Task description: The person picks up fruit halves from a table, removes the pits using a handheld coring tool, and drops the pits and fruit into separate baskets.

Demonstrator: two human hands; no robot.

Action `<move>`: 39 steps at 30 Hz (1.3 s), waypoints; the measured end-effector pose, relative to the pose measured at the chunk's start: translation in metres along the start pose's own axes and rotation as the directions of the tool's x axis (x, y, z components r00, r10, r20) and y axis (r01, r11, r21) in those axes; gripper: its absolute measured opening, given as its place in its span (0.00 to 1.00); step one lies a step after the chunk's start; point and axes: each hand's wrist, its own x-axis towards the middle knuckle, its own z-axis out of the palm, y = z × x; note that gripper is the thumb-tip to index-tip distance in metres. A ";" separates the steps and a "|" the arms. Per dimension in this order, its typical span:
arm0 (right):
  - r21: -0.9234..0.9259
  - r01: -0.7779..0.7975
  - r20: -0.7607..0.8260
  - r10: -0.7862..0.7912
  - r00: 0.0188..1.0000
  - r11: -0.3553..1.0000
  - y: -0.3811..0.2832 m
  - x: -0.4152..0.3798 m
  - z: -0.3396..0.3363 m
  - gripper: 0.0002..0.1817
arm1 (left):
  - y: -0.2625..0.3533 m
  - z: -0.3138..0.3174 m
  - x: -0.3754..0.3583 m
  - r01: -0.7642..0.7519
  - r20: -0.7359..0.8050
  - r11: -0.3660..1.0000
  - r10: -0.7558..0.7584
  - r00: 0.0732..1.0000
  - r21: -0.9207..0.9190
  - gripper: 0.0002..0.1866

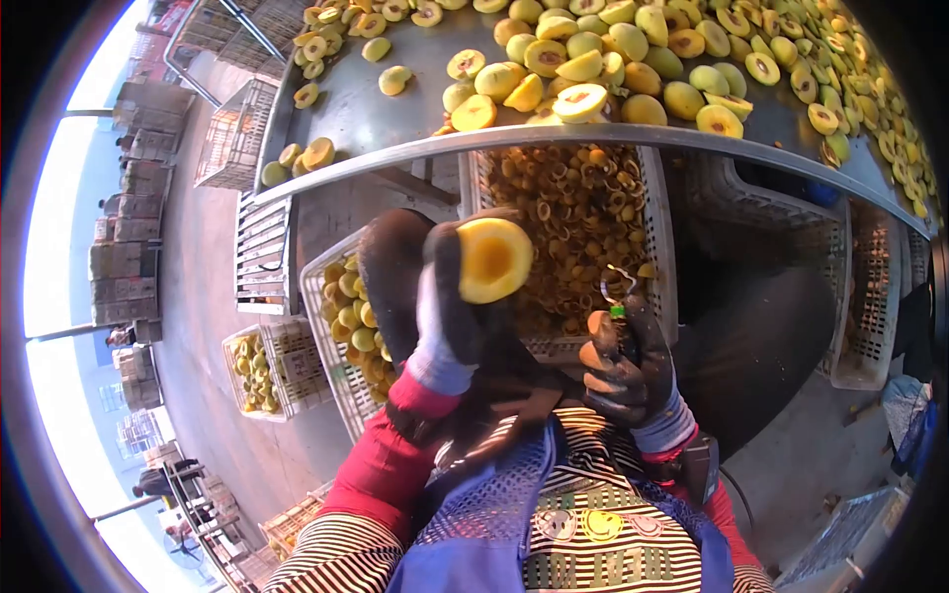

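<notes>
1. Metal table strewn with peach halves; scrap-filled crate below.
2. Left hand: gloved fingers grasping single peach half along its left edge, hollowed face showing.
3. Right hand: fingers clenched round curved-blade tool, blade apart from fruit.

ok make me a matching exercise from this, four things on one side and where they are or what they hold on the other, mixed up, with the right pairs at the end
Things
1. yellow fruit half
2. curved-blade tool
3. metal table
4. middle crate

Places and states
A. gripped in the gloved right hand
B. filled with orange-brown scraps
C. held in the gloved left hand
D. strewn with many cut fruits

Right pairs
1-C, 2-A, 3-D, 4-B
</notes>
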 end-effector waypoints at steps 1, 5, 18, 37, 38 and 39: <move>-0.058 0.007 0.013 -0.006 1.000 0.998 -0.001 0.001 -0.001 0.26 | 0.002 -0.008 0.000 -0.327 -0.072 0.844 0.392 0.917 0.425 0.29; -0.112 0.019 -0.133 -0.034 0.991 0.994 -0.009 0.002 -0.013 0.26 | -0.006 -0.143 0.004 -0.094 -0.334 0.915 0.237 0.912 0.392 0.21; -0.255 -0.009 -0.407 -0.099 0.908 0.967 -0.030 0.029 -0.022 0.25 | -0.023 0.004 0.236 -0.094 0.114 0.139 -0.140 0.984 0.986 0.35; -0.743 0.069 -0.417 -0.541 0.731 0.666 -0.039 0.020 0.013 0.25 | 0.036 -0.176 0.033 0.174 -0.150 0.127 -0.179 0.972 0.976 0.13; -0.744 0.058 -0.399 -0.512 0.761 0.666 -0.036 0.022 0.013 0.25 | 0.044 -0.178 0.032 0.190 -0.166 0.124 -0.185 0.969 0.974 0.13; -0.747 0.045 -0.380 -0.482 0.789 0.663 -0.034 0.024 0.014 0.25 | 0.053 -0.163 0.037 0.179 -0.172 0.294 -0.051 0.984 0.939 0.12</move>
